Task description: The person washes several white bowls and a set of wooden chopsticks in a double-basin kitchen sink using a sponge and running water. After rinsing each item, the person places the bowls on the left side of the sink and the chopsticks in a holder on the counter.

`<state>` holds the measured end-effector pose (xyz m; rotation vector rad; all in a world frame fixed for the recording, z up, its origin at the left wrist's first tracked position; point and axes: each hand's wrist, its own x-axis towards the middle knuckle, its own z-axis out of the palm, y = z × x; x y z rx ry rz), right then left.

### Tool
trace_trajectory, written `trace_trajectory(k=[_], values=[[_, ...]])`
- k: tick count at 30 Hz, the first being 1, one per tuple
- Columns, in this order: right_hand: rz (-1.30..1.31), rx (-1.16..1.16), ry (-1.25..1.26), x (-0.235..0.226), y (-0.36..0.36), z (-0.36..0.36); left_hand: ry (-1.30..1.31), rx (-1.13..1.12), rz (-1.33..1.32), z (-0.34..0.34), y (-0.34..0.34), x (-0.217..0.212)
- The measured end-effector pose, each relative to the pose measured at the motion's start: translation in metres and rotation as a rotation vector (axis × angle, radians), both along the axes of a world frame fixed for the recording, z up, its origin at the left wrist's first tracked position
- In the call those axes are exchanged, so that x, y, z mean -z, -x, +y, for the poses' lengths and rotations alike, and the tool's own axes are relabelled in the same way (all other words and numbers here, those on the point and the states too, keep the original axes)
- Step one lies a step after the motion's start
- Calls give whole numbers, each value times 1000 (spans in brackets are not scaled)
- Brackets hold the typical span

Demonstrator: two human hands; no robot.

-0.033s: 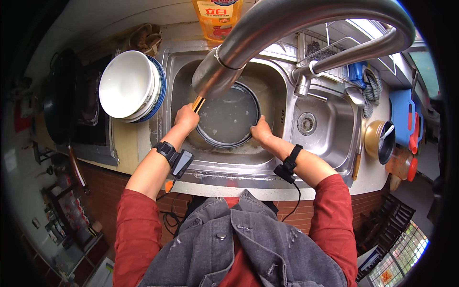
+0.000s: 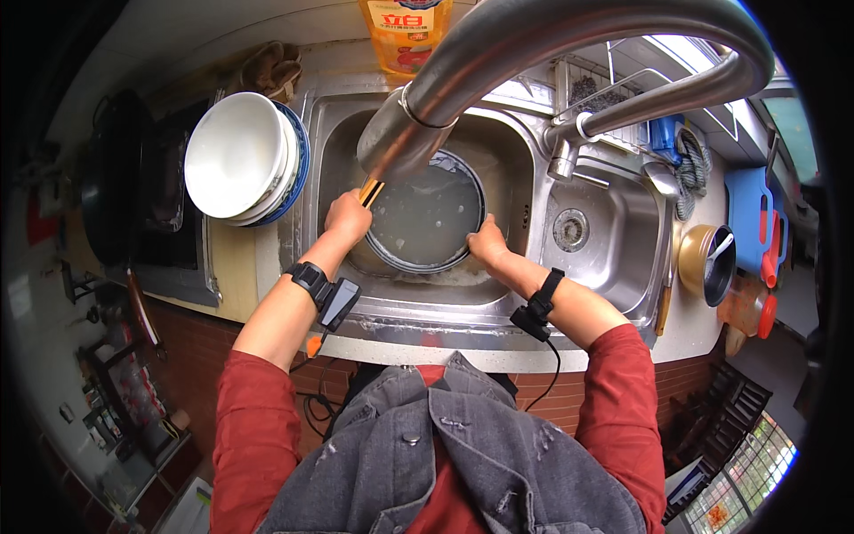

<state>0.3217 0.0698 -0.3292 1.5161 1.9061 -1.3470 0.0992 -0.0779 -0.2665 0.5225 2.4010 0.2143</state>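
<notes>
Both hands gripping the round grey water-filled metal pan point(image 2: 425, 218) down in the steel sink's left basin point(image 2: 334, 142): left hand point(image 2: 349, 216) fingers closed on its left rim, right hand point(image 2: 487, 242) on its right. Water looks cloudy, so rinsing seems unfinished; stacked white bowls point(image 2: 238, 156) sit left of the fingers on the bench.

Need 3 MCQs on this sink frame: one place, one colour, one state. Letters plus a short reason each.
1. Where is the stack of white bowls?
A. on the counter left of the sink
B. in the right basin
C. on the floor

2. What colour are the person's sleeves?
A. blue
B. red
C. white

3. How is the round pan held?
A. by the left hand alone
B. by no hand
C. by both hands at its rim

Answers:
1 A, the bowls sit on the counter beside the left basin.
2 B, both sleeves are red.
3 C, left hand and right hand grip opposite sides.
</notes>
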Motion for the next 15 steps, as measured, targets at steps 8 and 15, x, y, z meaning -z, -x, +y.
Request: trace_trajectory(k=[8,15], values=[[171,281,218,-15,-5,-2,-98,30,69,14,-4,-28],[184,355,372,-37,-8,-3,-32,24,75,27,-7,-48]])
